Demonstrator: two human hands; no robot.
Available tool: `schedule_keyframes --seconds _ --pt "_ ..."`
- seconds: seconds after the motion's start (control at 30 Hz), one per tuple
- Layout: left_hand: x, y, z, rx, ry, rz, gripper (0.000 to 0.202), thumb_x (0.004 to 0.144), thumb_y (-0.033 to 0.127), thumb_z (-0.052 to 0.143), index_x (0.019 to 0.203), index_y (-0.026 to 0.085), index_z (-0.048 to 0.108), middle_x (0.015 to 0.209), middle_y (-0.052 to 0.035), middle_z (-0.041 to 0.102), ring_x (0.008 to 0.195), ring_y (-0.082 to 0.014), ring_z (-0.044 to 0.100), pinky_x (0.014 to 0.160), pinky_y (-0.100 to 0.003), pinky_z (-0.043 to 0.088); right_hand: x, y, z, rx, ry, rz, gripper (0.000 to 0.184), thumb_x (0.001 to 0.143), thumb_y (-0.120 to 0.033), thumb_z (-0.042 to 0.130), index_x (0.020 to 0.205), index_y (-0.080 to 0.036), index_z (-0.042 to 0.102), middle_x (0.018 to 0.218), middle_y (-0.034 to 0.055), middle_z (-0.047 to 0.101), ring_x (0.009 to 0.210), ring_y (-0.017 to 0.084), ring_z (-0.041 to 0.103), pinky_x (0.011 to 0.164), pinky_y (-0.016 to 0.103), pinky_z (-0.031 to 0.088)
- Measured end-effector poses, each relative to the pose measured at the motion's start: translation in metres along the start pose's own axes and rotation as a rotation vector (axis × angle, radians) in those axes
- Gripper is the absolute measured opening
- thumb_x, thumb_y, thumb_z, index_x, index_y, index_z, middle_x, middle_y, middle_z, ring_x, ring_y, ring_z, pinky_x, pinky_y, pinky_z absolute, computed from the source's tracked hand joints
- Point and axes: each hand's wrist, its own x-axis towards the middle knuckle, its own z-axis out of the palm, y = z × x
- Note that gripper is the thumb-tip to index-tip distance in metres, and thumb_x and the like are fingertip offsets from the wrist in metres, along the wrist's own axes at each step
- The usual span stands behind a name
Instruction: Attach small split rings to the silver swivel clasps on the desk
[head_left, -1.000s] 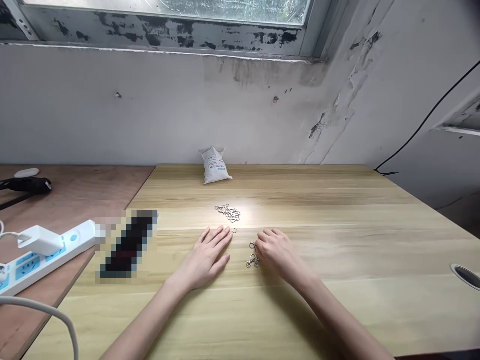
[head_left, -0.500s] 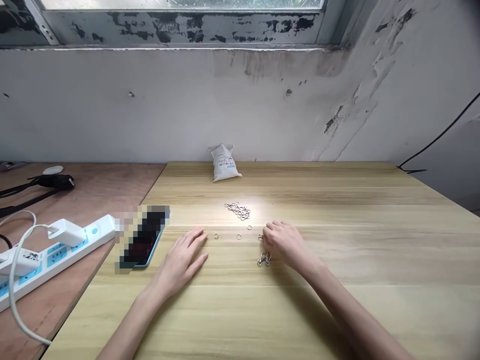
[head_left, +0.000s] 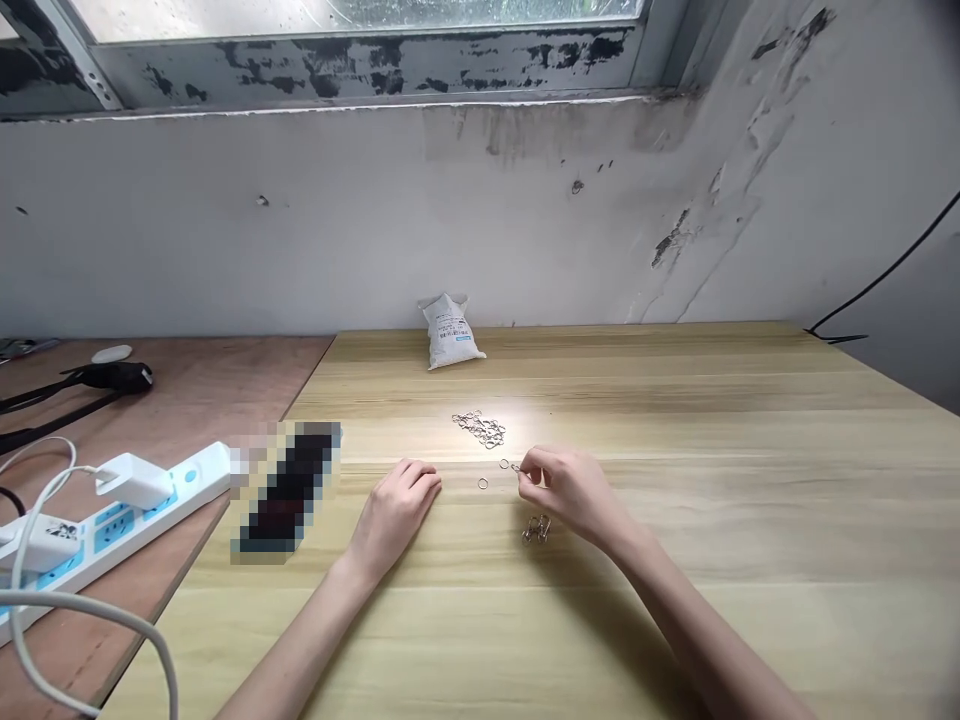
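A loose heap of small metal rings (head_left: 478, 430) lies on the pale wood-grain table (head_left: 675, 600), just beyond my hands. My right hand (head_left: 562, 490) pinches something tiny and metallic, probably a small ring (head_left: 516, 467), between thumb and fingertips. Close to that pinch lie two single rings (head_left: 483, 483) (head_left: 504, 464). A small bunch of metal clasps (head_left: 535, 528) sits below my right hand. My left hand (head_left: 394, 510) rests on the table with curled fingers, and nothing shows in it. Anything under its palm is hidden.
A white sack (head_left: 452, 333) stands at the table's far edge against the stained wall. A blurred phone (head_left: 289, 490) lies at the left. Beyond the table's left edge, a white power strip (head_left: 120, 510) with a plugged-in charger sits on a brown board.
My left hand has curled and moved forward over where a single ring lay, and that ring no longer shows. My right hand has lifted and closed into a pinch.
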Motion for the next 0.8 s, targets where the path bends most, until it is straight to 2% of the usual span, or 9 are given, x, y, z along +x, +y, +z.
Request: schedule_keyframes --seconds 0.07,0.17,0.3,0.4,0.53,0.63,0.8 --pt "-0.004 -0.004 -0.003 -0.036 0.0 -0.002 0.018 0.097 0.024 0.046 0.106 0.021 0.062 0.108 -0.0076 0.065 0.1 -0.0213 0.062 0.083 -0.036 0.053 0.001 0.001 0.003 0.064 0.0 0.022 0.012 0.076 -0.015 0.056 0.068 -0.02 0.062 0.063 -0.0031 0.063 0.055 0.01 0.053 0.052 0.022 0.03" --pt "-0.012 -0.012 -0.012 -0.111 -0.029 -0.02 0.028 0.095 0.029 0.052 0.122 0.024 0.055 0.119 -0.0086 0.061 0.111 -0.0234 0.06 0.09 -0.038 0.053 0.001 0.003 0.009 0.161 0.002 0.05 0.013 0.076 -0.015 0.056 0.066 -0.02 0.061 0.061 -0.003 0.062 0.053 0.01 0.052 0.052 0.021 0.032" --pt "-0.024 -0.022 -0.023 -0.1 -0.028 -0.066 0.024 0.096 0.031 0.05 0.117 0.023 0.058 0.115 -0.0082 0.062 0.108 -0.0235 0.061 0.089 -0.037 0.053 0.0 0.008 0.018 0.295 0.015 0.082 0.013 0.079 -0.019 0.056 0.069 -0.02 0.064 0.059 -0.0027 0.06 0.053 0.011 0.053 0.052 0.022 0.037" --pt "-0.027 -0.025 -0.025 -0.051 -0.028 -0.057 0.02 0.097 0.028 0.046 0.111 0.023 0.061 0.107 -0.0065 0.064 0.102 -0.0217 0.061 0.084 -0.034 0.053 -0.002 0.014 0.023 0.386 0.036 0.108 0.014 0.082 -0.024 0.056 0.072 -0.019 0.065 0.059 -0.0022 0.059 0.054 0.011 0.052 0.052 0.022 0.038" --pt "-0.021 -0.024 -0.024 0.056 -0.075 0.028 0.024 0.099 0.02 0.04 0.098 0.022 0.064 0.095 -0.0057 0.064 0.092 -0.0196 0.06 0.077 -0.032 0.051 -0.004 0.018 0.023 0.486 0.074 0.149 0.02 0.085 -0.032 0.055 0.073 -0.019 0.065 0.058 -0.0018 0.055 0.052 0.012 0.048 0.052 0.024 0.038" --pt "-0.014 -0.022 -0.025 0.052 -0.102 0.067 0.027 0.098 0.015 0.039 0.091 0.02 0.064 0.091 -0.0067 0.064 0.087 -0.0205 0.059 0.073 -0.033 0.051 -0.006 0.018 0.021 0.546 0.092 0.175 0.021 0.084 -0.035 0.058 0.072 -0.018 0.064 0.058 -0.0016 0.053 0.053 0.012 0.046 0.053 0.025 0.037" --pt "-0.007 -0.013 -0.019 -0.063 -0.075 0.06 0.024 0.097 0.015 0.04 0.09 0.019 0.062 0.097 -0.0076 0.067 0.093 -0.0209 0.061 0.079 -0.035 0.052 -0.005 0.013 0.023 0.686 0.076 0.218 0.021 0.081 -0.037 0.062 0.073 -0.018 0.064 0.058 -0.0018 0.054 0.052 0.011 0.046 0.05 0.025 0.036"
